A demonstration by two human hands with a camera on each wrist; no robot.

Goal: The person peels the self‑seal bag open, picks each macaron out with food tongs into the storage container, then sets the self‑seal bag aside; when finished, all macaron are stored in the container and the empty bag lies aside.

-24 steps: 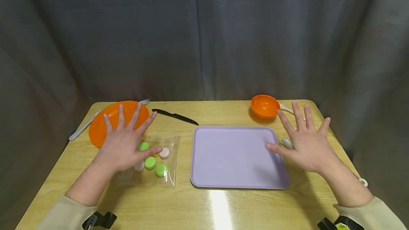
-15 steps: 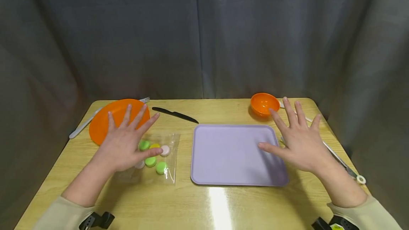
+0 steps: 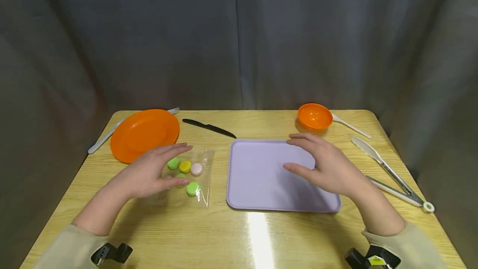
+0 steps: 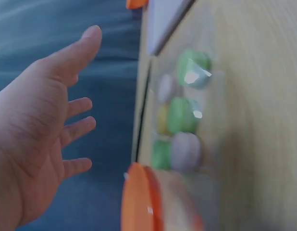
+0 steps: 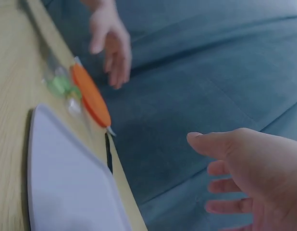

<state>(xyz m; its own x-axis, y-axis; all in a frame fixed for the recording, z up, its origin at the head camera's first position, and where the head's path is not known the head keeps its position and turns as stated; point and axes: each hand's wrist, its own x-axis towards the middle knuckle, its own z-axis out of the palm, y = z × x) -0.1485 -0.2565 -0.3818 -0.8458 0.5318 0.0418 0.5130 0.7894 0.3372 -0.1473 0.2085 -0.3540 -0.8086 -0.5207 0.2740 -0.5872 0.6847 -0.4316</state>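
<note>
Both hands have turned from flat, spread palms to edge-on and drawn inward — neither grips anything. Left hand [image 3: 151,171], released, hovers at lower left over the clear bag [image 3: 188,175] holding six macarons: three green, one yellow, two pale. Right hand [image 3: 328,167], fingers relaxed, hangs over the one lilac tray [image 3: 257,194], centre frame — work appears to be starting.

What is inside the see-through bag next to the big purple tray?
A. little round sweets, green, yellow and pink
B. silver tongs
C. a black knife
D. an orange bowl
A. The clear bag beside the purple tray holds small round sweets in green, yellow and pale pink.
</note>
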